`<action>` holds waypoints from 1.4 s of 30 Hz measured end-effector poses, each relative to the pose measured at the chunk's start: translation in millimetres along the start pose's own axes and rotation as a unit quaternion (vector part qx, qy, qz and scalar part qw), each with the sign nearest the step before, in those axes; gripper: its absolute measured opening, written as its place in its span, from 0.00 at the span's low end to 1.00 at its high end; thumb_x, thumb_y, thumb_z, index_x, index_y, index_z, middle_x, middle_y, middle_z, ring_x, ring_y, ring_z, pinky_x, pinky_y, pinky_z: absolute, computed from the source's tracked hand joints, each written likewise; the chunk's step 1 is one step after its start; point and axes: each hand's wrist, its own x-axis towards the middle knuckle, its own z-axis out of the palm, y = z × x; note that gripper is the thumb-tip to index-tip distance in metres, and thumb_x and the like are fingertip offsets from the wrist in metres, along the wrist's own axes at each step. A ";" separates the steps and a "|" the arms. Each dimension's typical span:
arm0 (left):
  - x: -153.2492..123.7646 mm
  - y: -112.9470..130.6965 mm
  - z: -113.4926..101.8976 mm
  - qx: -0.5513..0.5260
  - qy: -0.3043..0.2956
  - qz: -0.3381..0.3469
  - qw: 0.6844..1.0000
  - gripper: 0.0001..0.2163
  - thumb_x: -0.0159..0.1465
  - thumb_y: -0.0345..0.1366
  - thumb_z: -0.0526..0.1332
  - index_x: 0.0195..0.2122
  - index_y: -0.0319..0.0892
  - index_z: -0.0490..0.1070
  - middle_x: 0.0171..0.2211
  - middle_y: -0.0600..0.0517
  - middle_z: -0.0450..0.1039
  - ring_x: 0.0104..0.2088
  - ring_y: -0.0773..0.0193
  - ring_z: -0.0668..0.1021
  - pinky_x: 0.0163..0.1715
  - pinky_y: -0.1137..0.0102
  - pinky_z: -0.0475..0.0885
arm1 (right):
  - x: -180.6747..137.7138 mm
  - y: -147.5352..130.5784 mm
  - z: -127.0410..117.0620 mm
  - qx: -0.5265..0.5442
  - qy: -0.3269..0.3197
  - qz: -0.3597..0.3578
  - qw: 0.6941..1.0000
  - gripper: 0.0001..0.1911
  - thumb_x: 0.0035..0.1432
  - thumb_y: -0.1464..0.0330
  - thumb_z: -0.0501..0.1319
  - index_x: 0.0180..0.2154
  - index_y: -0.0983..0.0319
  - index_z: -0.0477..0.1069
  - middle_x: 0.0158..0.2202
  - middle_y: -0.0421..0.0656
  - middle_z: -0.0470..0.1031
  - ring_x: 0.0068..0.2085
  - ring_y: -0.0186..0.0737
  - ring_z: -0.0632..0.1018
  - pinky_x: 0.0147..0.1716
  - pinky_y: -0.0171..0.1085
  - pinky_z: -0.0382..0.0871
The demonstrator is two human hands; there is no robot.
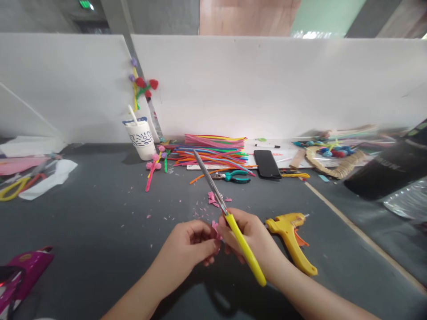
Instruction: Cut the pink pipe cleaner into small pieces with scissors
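Yellow-handled scissors [246,249] rest in my right hand [255,233], their blades shut and pointing up and away to the left. My left hand [190,244] pinches a small fuzzy pink piece [215,229], which looks like pipe cleaner. The fingertips of my right hand meet the same piece from the other side, so its lower part is hidden. Just beyond my hands lie several short pink pieces [212,198] on the dark table, with pink fluff scattered around them.
A yellow glue gun [292,240] lies right of my hands. Farther back are teal-handled pliers [233,177], a phone [267,163], a pile of coloured pipe cleaners [213,153] and a white cup [142,140]. A black bottle [383,169] stands far right, a magenta device [30,273] left.
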 end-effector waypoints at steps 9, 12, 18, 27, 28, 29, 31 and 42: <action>-0.1 6.8 -17.5 -0.146 0.096 0.085 0.981 0.04 0.51 0.32 0.63 0.26 0.39 0.69 0.19 0.56 0.68 0.19 0.74 0.69 0.19 0.79 0.63 | -2.2 2.3 -14.0 -0.106 0.025 -0.113 0.988 0.06 0.48 0.66 0.55 0.26 0.61 0.60 0.17 0.33 0.58 0.20 0.29 0.60 0.18 0.29 0.55; 1.3 8.4 -24.2 -0.146 0.142 0.126 0.971 0.04 0.52 0.31 0.63 0.26 0.39 0.69 0.20 0.56 0.69 0.19 0.75 0.69 0.20 0.79 0.63 | -3.8 3.4 -11.6 -0.176 -0.009 -0.119 0.977 0.08 0.49 0.65 0.56 0.26 0.60 0.57 0.21 0.33 0.59 0.22 0.30 0.59 0.20 0.29 0.55; 0.9 12.4 -32.2 -0.139 0.210 0.181 0.951 0.04 0.52 0.31 0.62 0.24 0.39 0.68 0.18 0.57 0.67 0.19 0.75 0.68 0.20 0.79 0.63 | -1.1 9.1 -5.2 -0.307 -0.037 -0.140 0.941 0.10 0.55 0.61 0.52 0.28 0.58 0.53 0.20 0.34 0.62 0.21 0.32 0.59 0.21 0.31 0.51; -3.6 16.4 -29.0 -0.119 0.241 0.187 0.945 0.05 0.50 0.28 0.61 0.21 0.39 0.65 0.15 0.59 0.64 0.17 0.75 0.65 0.18 0.80 0.60 | 0.3 15.2 -2.2 -0.433 0.013 -0.155 0.888 0.10 0.52 0.59 0.53 0.28 0.59 0.56 0.19 0.36 0.62 0.19 0.35 0.61 0.20 0.32 0.48; -3.9 16.4 -29.1 -0.125 0.236 0.185 0.946 0.04 0.50 0.28 0.61 0.21 0.39 0.65 0.15 0.59 0.64 0.17 0.75 0.65 0.18 0.80 0.60 | 0.2 17.0 -1.7 -0.442 0.020 -0.156 0.883 0.10 0.51 0.60 0.54 0.28 0.59 0.56 0.19 0.36 0.62 0.19 0.35 0.61 0.20 0.32 0.47; -4.4 16.2 -29.2 -0.133 0.229 0.180 0.948 0.04 0.50 0.28 0.61 0.21 0.40 0.65 0.15 0.59 0.64 0.17 0.75 0.65 0.18 0.80 0.60 | 0.2 18.6 -1.0 -0.436 0.024 -0.152 0.887 0.11 0.51 0.60 0.55 0.28 0.59 0.56 0.18 0.36 0.62 0.19 0.34 0.61 0.20 0.32 0.47; -5.3 15.1 -28.6 -0.137 0.211 0.163 0.954 0.03 0.51 0.30 0.61 0.22 0.40 0.66 0.16 0.59 0.64 0.18 0.75 0.65 0.18 0.79 0.60 | 0.4 20.4 1.0 -0.373 0.014 -0.134 0.918 0.11 0.52 0.61 0.54 0.26 0.59 0.55 0.18 0.36 0.61 0.19 0.33 0.61 0.19 0.32 0.49; -2.3 2.0 -1.7 0.133 0.101 0.099 0.981 0.06 0.50 0.31 0.60 0.19 0.40 0.65 0.17 0.56 0.65 0.19 0.70 0.66 0.19 0.76 0.59 | -0.3 -3.9 6.0 0.009 -0.006 -0.028 1.000 0.06 0.52 0.65 0.52 0.25 0.60 0.58 0.11 0.30 0.57 0.14 0.29 0.62 0.17 0.31 0.60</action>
